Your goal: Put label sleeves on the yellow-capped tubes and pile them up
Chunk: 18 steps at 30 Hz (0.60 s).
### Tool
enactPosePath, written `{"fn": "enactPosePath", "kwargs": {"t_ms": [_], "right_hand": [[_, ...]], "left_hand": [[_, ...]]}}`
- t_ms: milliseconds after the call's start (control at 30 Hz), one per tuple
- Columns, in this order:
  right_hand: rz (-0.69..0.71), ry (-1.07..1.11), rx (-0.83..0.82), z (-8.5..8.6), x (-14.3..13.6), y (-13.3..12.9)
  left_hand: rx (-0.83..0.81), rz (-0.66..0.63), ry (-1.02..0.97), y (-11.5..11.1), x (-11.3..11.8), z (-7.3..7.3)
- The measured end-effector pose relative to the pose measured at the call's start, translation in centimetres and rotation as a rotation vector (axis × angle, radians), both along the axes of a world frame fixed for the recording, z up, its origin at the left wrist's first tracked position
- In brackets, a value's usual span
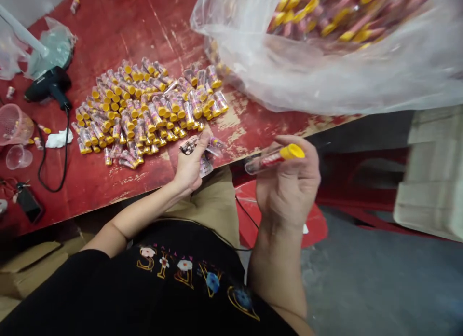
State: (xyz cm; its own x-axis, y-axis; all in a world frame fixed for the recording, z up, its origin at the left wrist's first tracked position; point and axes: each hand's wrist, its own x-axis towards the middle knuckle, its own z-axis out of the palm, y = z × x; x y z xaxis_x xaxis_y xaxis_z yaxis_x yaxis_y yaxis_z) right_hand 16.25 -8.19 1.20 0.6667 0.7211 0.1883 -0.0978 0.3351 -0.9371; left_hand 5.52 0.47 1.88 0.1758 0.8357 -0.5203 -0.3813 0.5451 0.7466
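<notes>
Red-painted table [108, 32], worn to pale patches along its near edge, crossing the frame from lower left to upper right.

Right hand [291, 189], right of centre: fingers and thumb closed around one clear tube [265, 160]; its yellow cap [293, 152] points right, its clear end left. Tube raised, just off the table's near edge.

Left hand [188, 167], centre of frame: thumb and fingers drawn narrow on printed clear pieces [206, 167], which stick out on both sides; their exact form is too small to tell. Position: at the lower right edge of the tube pile.

Tube pile [144, 116], left of centre: many small clear tubes with pinkish print and yellow caps, most lying on their sides, caps toward the bottom of the frame.

Translucent plastic bag [249, 56], upper right: mouth open, filled with more yellow-capped tubes [325, 15], blurred.

Left side of frame, top to bottom: pale green round base [58, 51] with a white pole; black hair dryer [45, 87] with cord; pink basket [14, 121]; white tissue [59, 139]; clear cup [20, 157]; black phone-like object [29, 203].

Below the table: red stool [249, 201], centre right; cream plastic crate [430, 176], far right; cardboard [32, 266], lower left.
</notes>
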Motion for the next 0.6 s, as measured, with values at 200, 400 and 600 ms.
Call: {"fn": "enactPosePath", "kwargs": {"t_ms": [200, 400, 600], "right_hand": [[0.013, -0.093, 0.015, -0.6, -1.4, 0.5], [-0.114, -0.149, 0.002, -2.6, -2.0, 0.6], [-0.184, -0.398, -0.096, -2.6, -1.9, -2.2]], "left_hand": [[-0.101, -0.044, -0.018, -0.9, -0.1, -0.6], [-0.153, -0.113, -0.014, -1.2, -0.4, -0.7], [-0.191, -0.181, -0.040, -1.0, -0.9, -0.4]]}}
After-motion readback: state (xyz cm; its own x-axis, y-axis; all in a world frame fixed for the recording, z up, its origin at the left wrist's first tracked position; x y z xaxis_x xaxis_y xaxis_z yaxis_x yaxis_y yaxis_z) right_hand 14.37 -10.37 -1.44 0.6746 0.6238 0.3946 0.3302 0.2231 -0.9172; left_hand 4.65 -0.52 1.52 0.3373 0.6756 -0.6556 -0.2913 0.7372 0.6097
